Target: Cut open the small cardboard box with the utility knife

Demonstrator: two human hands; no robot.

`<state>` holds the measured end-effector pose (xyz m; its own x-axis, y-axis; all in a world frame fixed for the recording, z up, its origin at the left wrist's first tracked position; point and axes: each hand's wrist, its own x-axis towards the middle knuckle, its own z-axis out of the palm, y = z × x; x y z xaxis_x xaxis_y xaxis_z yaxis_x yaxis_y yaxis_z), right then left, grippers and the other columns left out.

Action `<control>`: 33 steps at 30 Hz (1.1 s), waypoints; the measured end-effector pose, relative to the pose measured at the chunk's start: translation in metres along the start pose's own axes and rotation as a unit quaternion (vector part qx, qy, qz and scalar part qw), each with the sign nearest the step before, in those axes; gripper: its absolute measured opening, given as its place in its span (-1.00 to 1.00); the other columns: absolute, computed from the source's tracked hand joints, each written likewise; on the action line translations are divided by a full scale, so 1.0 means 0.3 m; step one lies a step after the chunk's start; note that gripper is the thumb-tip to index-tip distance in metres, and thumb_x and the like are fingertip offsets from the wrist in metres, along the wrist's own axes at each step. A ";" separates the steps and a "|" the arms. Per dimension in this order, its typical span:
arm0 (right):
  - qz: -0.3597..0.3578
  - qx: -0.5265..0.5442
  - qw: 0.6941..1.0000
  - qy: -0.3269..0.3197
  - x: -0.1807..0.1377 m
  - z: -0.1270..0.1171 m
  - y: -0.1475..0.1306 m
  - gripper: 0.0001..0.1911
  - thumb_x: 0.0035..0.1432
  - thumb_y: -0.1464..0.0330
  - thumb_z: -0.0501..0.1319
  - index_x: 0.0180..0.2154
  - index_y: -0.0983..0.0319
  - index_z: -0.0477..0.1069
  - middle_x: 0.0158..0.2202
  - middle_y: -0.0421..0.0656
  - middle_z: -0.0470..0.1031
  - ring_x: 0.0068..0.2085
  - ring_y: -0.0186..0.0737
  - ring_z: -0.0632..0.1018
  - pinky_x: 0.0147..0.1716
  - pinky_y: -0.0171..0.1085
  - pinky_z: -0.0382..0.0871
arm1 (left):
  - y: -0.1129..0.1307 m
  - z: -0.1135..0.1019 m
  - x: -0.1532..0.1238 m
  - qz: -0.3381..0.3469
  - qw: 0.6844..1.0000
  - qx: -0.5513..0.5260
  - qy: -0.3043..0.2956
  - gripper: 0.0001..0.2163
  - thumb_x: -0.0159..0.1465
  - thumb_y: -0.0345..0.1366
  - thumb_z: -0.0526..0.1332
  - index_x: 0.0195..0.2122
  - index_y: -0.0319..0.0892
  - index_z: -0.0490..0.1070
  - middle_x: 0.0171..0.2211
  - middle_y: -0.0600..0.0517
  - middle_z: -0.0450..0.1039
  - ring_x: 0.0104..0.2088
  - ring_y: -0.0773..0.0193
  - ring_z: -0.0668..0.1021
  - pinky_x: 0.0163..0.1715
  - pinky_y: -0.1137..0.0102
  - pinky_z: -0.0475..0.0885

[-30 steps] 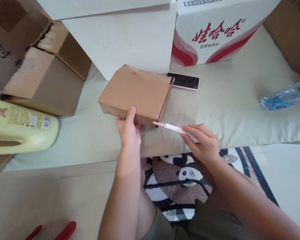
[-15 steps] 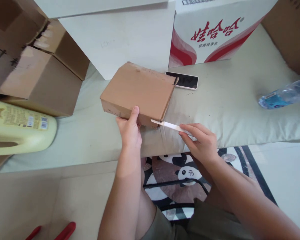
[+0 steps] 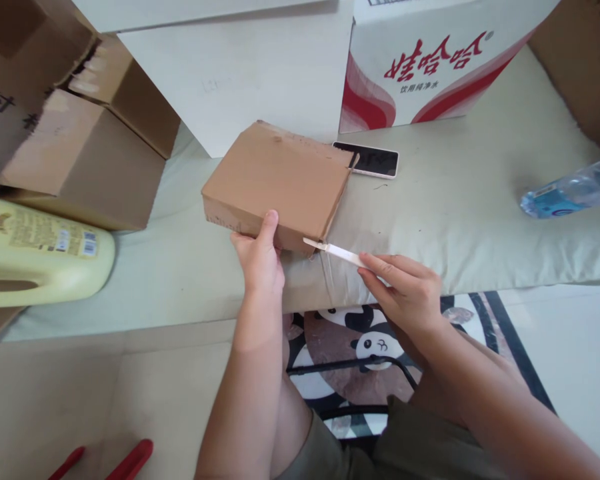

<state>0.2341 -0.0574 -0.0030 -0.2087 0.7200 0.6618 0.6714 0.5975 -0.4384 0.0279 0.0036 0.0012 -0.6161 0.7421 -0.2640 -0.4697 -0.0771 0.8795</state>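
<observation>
The left hand [image 3: 260, 257] grips the near edge of a flat brown cardboard box [image 3: 280, 183], thumb on top. The right hand [image 3: 405, 290] pinches a thin white blade-like tool [image 3: 333, 249], whose tip meets the box's near right corner. The box lies on a pale cushion [image 3: 455, 220] just beyond both hands. Behind the box lies a phone [image 3: 370, 161]; far right of the right hand lies a water bottle [image 3: 570, 188]; far left of the left hand, a yellow jug [image 3: 40, 257].
</observation>
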 end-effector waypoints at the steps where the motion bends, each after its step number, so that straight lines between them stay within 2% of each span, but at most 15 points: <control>1: 0.001 0.001 1.000 0.002 0.002 0.003 -0.005 -0.77 0.26 0.44 0.27 -0.09 0.13 0.62 -0.32 -0.13 0.69 -0.43 -0.26 0.63 -0.47 -0.32 0.52 | -0.001 -0.002 0.001 0.003 1.000 0.001 0.003 -0.48 -0.09 -0.25 0.55 -0.18 -0.09 0.30 0.02 -0.05 0.50 0.02 0.11 0.59 -0.10 0.24 0.56; 7: 0.044 0.041 0.998 -0.019 0.005 0.018 -0.016 -0.80 0.28 0.39 0.25 -0.13 0.14 0.64 -0.34 -0.12 0.67 -0.43 -0.28 0.63 -0.46 -0.35 0.53 | -0.006 -0.022 0.014 0.004 1.000 0.003 -0.007 -0.49 -0.09 -0.19 0.55 -0.16 -0.07 0.35 0.02 -0.04 0.50 -0.02 0.14 0.60 -0.21 0.34 0.55; 12: 0.064 0.041 0.997 -0.016 0.001 0.000 0.018 -0.83 0.26 0.36 0.25 -0.17 0.16 0.63 -0.35 -0.12 0.66 -0.44 -0.26 0.62 -0.45 -0.32 0.52 | 0.005 -0.034 0.039 0.016 1.000 -0.018 -0.001 -0.53 -0.09 -0.21 0.54 -0.20 -0.07 0.38 -0.01 -0.02 0.52 0.05 0.10 0.58 -0.11 0.27 0.56; 15: 0.097 0.033 0.995 -0.014 0.000 -0.006 0.052 -0.85 0.24 0.33 0.26 -0.20 0.18 0.61 -0.44 -0.16 0.61 -0.57 -0.32 0.49 -0.55 -0.32 0.42 | 0.017 -0.041 0.050 0.033 0.999 -0.037 0.004 -0.55 -0.10 -0.23 0.54 -0.23 -0.07 0.39 -0.02 -0.03 0.54 0.10 0.09 0.55 -0.03 0.27 0.54; 17: 0.131 0.013 0.991 -0.015 0.000 -0.002 0.078 -0.83 0.25 0.30 0.24 -0.19 0.19 0.59 -0.45 -0.17 0.59 -0.57 -0.31 0.45 -0.57 -0.30 0.36 | 0.025 -0.045 0.051 0.041 0.998 -0.047 -0.001 -0.56 -0.10 -0.23 0.55 -0.24 -0.08 0.40 -0.02 -0.03 0.55 0.11 0.10 0.55 0.00 0.29 0.52; 23: 0.201 -0.099 0.973 -0.059 -0.013 0.018 0.152 -0.69 0.28 0.34 0.12 0.00 0.16 0.51 -0.13 -0.04 0.60 -0.29 -0.10 0.58 -0.38 -0.17 0.44 | 0.040 -0.056 0.049 0.050 0.998 -0.029 -0.009 -0.56 -0.05 -0.11 0.52 -0.21 -0.07 0.41 0.02 -0.04 0.54 0.12 0.08 0.55 -0.02 0.29 0.52; 27: 0.207 -0.141 0.964 -0.088 -0.028 0.028 0.184 -0.62 0.23 0.37 0.12 0.05 0.18 0.50 -0.03 0.03 0.54 -0.19 0.01 0.58 -0.23 -0.03 0.49 | 0.041 -0.063 0.056 0.050 0.998 -0.031 0.009 -0.55 -0.05 -0.16 0.52 -0.20 -0.08 0.37 -0.04 -0.03 0.55 0.08 0.08 0.56 -0.02 0.27 0.52; 30: 0.178 -0.113 0.975 -0.073 -0.030 0.035 0.187 -0.64 0.21 0.31 0.18 0.02 0.21 0.52 0.01 0.08 0.52 0.03 0.16 0.53 0.02 0.15 0.44 | 0.045 -0.066 0.054 0.027 0.999 -0.022 0.000 -0.55 -0.05 -0.17 0.51 -0.19 -0.07 0.36 -0.08 -0.02 0.56 0.03 0.07 0.59 -0.06 0.26 0.54; 33: 0.172 -0.010 0.982 -0.083 -0.027 0.035 0.178 -0.60 0.23 0.23 0.20 0.08 0.18 0.46 0.09 0.08 0.50 0.13 0.16 0.50 0.15 0.21 0.36 | 0.055 -0.070 0.043 -0.011 0.998 0.001 -0.062 -0.53 -0.03 -0.14 0.49 -0.13 -0.08 0.39 -0.09 -0.03 0.57 0.01 0.05 0.60 -0.09 0.26 0.55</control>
<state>0.2644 -0.0276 -0.0382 -0.0784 0.9264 0.3682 0.7361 0.3029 -0.6053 -0.0012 -0.0021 0.0040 -0.5227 0.8202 -0.2324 -0.4808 -0.0586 0.8749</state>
